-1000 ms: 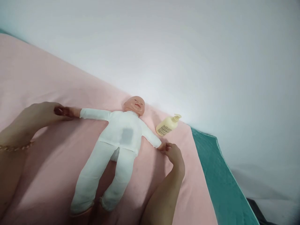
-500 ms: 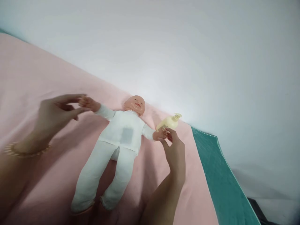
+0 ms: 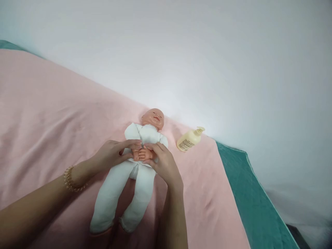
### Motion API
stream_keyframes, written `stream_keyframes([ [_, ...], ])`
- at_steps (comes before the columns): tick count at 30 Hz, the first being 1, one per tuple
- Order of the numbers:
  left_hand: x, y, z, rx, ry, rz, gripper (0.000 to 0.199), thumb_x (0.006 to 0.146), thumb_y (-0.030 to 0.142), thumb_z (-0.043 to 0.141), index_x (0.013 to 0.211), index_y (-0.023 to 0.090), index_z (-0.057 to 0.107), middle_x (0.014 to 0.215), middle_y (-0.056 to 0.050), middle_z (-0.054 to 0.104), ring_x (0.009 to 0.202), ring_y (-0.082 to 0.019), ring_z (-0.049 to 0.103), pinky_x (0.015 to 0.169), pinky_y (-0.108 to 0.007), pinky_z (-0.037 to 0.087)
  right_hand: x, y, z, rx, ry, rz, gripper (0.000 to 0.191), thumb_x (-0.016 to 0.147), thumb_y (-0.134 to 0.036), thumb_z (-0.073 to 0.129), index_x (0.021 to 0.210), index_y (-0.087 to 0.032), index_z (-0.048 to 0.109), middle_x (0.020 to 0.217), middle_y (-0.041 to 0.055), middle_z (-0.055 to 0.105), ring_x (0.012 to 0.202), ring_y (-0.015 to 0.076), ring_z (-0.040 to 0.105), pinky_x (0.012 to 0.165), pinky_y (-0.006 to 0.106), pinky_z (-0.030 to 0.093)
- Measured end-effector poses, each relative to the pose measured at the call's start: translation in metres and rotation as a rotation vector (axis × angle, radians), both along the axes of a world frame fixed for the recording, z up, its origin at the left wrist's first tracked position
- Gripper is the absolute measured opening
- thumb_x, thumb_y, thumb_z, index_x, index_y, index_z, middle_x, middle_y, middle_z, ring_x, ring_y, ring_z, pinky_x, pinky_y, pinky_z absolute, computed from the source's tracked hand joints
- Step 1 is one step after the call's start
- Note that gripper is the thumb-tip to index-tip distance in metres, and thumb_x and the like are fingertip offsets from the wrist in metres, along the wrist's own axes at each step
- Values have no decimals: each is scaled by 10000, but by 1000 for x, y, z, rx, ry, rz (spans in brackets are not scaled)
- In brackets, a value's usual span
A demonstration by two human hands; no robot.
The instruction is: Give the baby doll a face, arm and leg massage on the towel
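A baby doll (image 3: 149, 133) in a white top and white trousers lies on its back, its head toward the wall. Its two small hands rest side by side over its belly. My left hand (image 3: 114, 154), with a beaded bracelet at the wrist, pinches the doll's hand on the left between thumb and fingers. On the other side my right hand (image 3: 166, 160) is closed around the doll's other hand. The doll's feet are in shadow at the bottom.
A pale yellow pump bottle (image 3: 188, 140) stands to the right of the doll, near the wall (image 3: 197, 62). Beneath everything lies a pink cloth (image 3: 64, 114) with soft wrinkles. A green sheet (image 3: 249, 193) shows past its right edge.
The doll's arms, stretched out sideways before, are now folded inward over its belly. Both my hands have moved in toward the middle while holding the doll's hands.
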State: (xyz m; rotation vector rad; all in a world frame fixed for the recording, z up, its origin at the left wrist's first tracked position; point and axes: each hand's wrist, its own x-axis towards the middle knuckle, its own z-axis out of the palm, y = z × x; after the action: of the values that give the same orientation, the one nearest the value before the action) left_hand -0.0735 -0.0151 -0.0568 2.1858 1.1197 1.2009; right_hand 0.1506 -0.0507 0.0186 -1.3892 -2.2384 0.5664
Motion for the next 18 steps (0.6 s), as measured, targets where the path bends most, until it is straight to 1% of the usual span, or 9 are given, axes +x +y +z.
stream_keyframes([
  [3, 0, 0, -1, -6, 29, -7, 347, 876, 393, 608, 1188, 291, 721, 587, 59, 663, 412, -97, 463, 500, -215, 365, -2, 0, 0, 15, -79, 7, 387, 882, -187, 757, 1241, -286, 653, 1027, 18, 626, 1015, 222, 614, 903, 374, 519],
  [6, 1, 0, -2, 1, 46, -4, 341, 888, 344, 581, 1193, 280, 719, 579, 59, 655, 432, -100, 498, 512, -212, 380, -5, -1, -1, 19, -126, 0, 362, 906, -134, 702, 1236, -276, 666, 1012, 21, 609, 1006, 216, 603, 890, 359, 517],
  [8, 1, -1, -3, 12, 31, -3, 340, 898, 328, 572, 1199, 268, 717, 647, 41, 706, 442, -96, 506, 518, -210, 401, -5, -2, 0, 19, -132, -6, 369, 912, -106, 670, 1241, -272, 663, 1023, 25, 610, 1010, 216, 602, 893, 360, 515],
  [11, -1, -5, 1, -21, -25, 10, 302, 893, 356, 611, 1156, 265, 730, 873, -1, 787, 441, -79, 476, 507, -212, 427, 0, -3, 3, 20, -86, -20, 354, 920, -119, 651, 1236, -277, 658, 1056, 29, 632, 1033, 221, 611, 928, 376, 509],
  [12, -1, -7, 4, -44, -65, 36, 282, 887, 372, 636, 1130, 270, 734, 940, -8, 791, 447, -75, 473, 503, -213, 435, 3, -4, 5, 24, -55, -34, 352, 915, -125, 655, 1232, -279, 657, 1072, 30, 645, 1050, 224, 614, 945, 382, 504],
  [14, -2, -10, 11, -84, -198, 144, 268, 863, 408, 704, 1094, 275, 734, 1018, -16, 783, 476, -74, 491, 506, -214, 458, 12, -6, 10, 34, 13, -93, 357, 897, -135, 668, 1223, -281, 655, 1116, 34, 668, 1088, 231, 619, 969, 387, 495],
  [16, -4, -12, 20, -128, -363, 302, 349, 818, 449, 773, 1116, 274, 723, 1061, -31, 770, 507, -81, 523, 503, -219, 474, 25, -10, 16, 31, 71, -201, 365, 882, -151, 663, 1218, -292, 650, 1169, 33, 677, 1117, 232, 624, 966, 381, 497],
  [18, -11, -10, 28, -180, -481, 434, 495, 787, 471, 807, 1222, 269, 687, 1139, -56, 748, 536, -91, 561, 507, -229, 494, 40, -15, 21, -13, 94, -354, 362, 880, -180, 631, 1222, -298, 640, 1210, 31, 677, 1126, 230, 631, 937, 369, 508],
])
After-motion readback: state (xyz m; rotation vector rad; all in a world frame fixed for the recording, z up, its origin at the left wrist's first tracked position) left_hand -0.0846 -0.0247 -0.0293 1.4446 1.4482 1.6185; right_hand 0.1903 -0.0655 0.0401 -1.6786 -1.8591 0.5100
